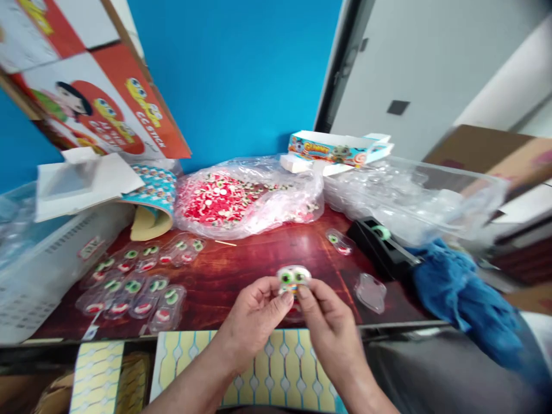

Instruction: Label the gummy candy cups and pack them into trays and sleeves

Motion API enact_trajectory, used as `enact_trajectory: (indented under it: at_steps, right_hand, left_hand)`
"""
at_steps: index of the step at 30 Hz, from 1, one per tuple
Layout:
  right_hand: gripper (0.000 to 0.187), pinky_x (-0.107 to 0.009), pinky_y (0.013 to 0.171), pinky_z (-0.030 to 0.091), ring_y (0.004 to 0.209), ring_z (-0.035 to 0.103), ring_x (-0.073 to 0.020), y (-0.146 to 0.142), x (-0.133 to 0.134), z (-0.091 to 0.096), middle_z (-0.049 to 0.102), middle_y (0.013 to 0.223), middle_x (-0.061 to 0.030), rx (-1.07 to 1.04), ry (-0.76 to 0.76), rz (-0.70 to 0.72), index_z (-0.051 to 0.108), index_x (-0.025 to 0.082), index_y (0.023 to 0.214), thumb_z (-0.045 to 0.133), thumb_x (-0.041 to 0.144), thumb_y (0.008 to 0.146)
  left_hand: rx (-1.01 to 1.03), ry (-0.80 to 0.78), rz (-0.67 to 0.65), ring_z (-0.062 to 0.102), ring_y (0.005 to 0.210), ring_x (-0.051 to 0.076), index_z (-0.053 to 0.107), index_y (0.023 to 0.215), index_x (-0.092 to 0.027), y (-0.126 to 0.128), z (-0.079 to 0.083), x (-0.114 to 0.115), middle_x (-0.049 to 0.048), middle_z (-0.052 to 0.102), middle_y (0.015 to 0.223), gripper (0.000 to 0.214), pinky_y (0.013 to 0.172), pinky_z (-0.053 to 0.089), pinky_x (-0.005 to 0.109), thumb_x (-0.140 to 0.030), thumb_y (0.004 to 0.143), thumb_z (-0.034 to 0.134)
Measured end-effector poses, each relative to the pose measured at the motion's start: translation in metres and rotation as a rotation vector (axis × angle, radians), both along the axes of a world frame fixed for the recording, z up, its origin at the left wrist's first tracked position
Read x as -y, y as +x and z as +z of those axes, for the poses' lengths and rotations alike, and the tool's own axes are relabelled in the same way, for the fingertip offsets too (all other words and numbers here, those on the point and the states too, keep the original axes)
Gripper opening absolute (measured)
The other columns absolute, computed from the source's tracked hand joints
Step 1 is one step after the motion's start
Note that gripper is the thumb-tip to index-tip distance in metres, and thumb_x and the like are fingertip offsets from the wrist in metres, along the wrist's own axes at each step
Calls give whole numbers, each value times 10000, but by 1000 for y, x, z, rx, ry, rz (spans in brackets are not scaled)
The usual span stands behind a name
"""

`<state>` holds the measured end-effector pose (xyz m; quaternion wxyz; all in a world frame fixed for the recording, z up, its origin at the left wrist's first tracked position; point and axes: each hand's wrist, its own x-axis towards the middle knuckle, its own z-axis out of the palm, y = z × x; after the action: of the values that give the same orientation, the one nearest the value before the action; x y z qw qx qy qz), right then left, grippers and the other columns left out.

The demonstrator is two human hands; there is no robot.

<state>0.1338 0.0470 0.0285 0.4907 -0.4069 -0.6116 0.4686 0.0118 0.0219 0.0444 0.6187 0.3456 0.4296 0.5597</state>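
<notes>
Over the table's front edge, my left hand [261, 307] and my right hand [325, 310] pinch a small transparent candy pack [294, 272] from both sides. Two green-and-black eye gummies show through its upper part. Both thumbs press on a small coloured strip, perhaps a label, across its middle; the lower part is mostly hidden behind the thumbs. Below my hands lies a yellow sheet of labels [276, 368] with blue outlines. Several similar filled packs [168, 305] with green eyes and red pieces lie in rows at left.
A bag of red and white gummies [219, 198] lies at the back. Right of it stand a bin of transparent plastic shells [388, 190], a black tape dispenser [379, 247] and a blue cloth [452, 287]. A white basket [56, 276] and printed cartons [107, 109] occupy the left.
</notes>
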Motion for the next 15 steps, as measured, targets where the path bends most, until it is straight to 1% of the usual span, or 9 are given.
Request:
enact_trajectory:
  at_steps: [3,5,7,8,10,11,13,14,15]
  right_hand:
    - [160,-283,749,479,829,567,-152,5,7,6,581,903,-56,121,208,-16,597,188,926,464,243,856]
    - [174,-284,754,479,852,569,-153,18,15,9,581,913,-56,172,246,-1,588,189,942,437,221,863]
    - [162,-292,747,480,834,585,-156,46,24,9,606,884,-46,261,231,-96,579,196,938,439,223,861]
    - [157,-297,735,481,810,596,-157,68,30,9,619,873,-41,323,210,-210,576,202,941,448,237,859]
    - [176,-306,696,484,753,615,-162,127,46,7,642,885,-43,459,122,-526,575,217,966,469,293,848]
    - [212,-312,649,482,693,617,-165,161,54,5,651,869,-46,561,35,-679,584,223,983,474,334,839]
    - [277,-349,589,462,621,612,-198,234,70,0,658,784,-61,779,-145,-955,612,224,965,494,404,790]
    - [254,-369,593,448,628,608,-216,267,75,-3,650,726,-70,886,-239,-1048,628,223,910,492,387,772]
    - [190,-380,594,440,633,607,-230,294,78,-7,639,671,-75,966,-380,-1020,638,228,819,513,352,744]
  left_hand:
    - [-147,62,-6,583,884,160,634,946,-180,6,-4,2,32,654,938,250,857,419,288,-327,744,642]
    - [-258,68,-161,588,855,168,623,972,-183,10,-10,0,42,649,946,270,827,438,300,-369,779,589]
    - [-489,74,-311,592,803,183,609,985,-175,12,-18,-3,57,646,914,323,763,459,316,-427,798,537]
    - [-659,94,-326,589,805,197,595,1013,-173,12,-22,-5,67,641,927,360,751,459,331,-451,795,524]
    - [-1026,184,-277,572,878,234,564,1071,-175,10,-30,-8,86,619,1006,425,785,438,379,-478,776,521]
    - [-1176,239,-269,558,919,248,561,1079,-184,8,-34,-9,86,606,1038,435,810,420,399,-483,764,528]
    - [-1385,328,-346,539,946,256,592,1019,-208,5,-39,-7,69,599,1026,385,829,392,413,-474,743,552]
    - [-1460,348,-407,538,927,253,611,965,-218,4,-40,-6,57,602,980,330,813,387,409,-454,739,563]
    - [-1524,351,-454,538,900,249,621,918,-225,4,-41,-3,48,599,935,271,789,383,401,-421,738,573]
